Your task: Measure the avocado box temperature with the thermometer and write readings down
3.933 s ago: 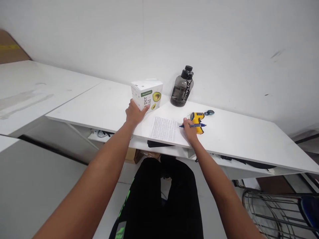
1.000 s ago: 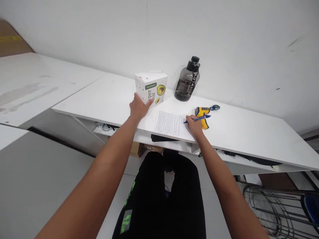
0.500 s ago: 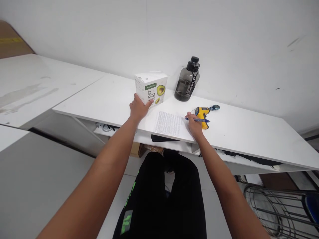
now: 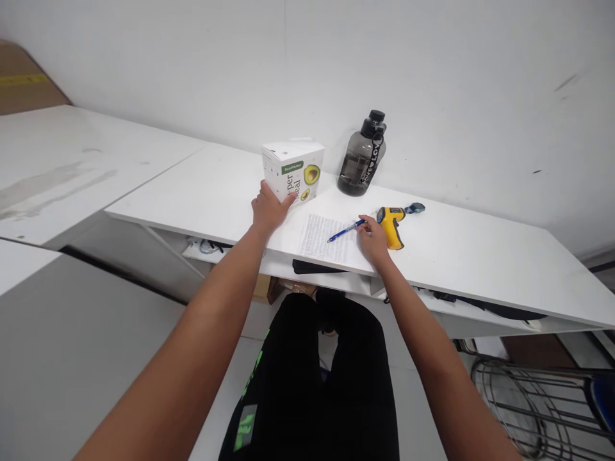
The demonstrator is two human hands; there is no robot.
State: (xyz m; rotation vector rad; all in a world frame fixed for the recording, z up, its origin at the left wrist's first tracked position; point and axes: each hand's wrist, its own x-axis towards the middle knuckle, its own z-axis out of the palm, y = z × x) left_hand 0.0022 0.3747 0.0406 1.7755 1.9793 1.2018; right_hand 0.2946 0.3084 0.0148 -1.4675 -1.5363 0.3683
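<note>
My left hand [image 4: 270, 206] is wrapped round the lower left corner of a white box [image 4: 283, 169] with avocado pictures, which stands upright on the desk. My right hand [image 4: 373, 240] grips a blue pen [image 4: 344, 231] by one end; the pen points left across the paper. That sheet of paper [image 4: 323, 237], covered in dense writing, lies flat between my hands, near the front edge. Just right of my right hand is a yellow gun-shaped device [image 4: 393, 229], probably an infrared thermometer, lying on the desk.
A dark, see-through water bottle [image 4: 359, 157] stands by the wall behind the paper. Beyond the yellow device lies a small dark blue object [image 4: 415, 208]. Under the white desk [image 4: 485, 256] runs a shelf with several items. A wire basket [image 4: 533, 403] stands at lower right.
The pen has swung round in my right hand, from pointing right over the yellow device to pointing left over the paper. My left hand stays on the box.
</note>
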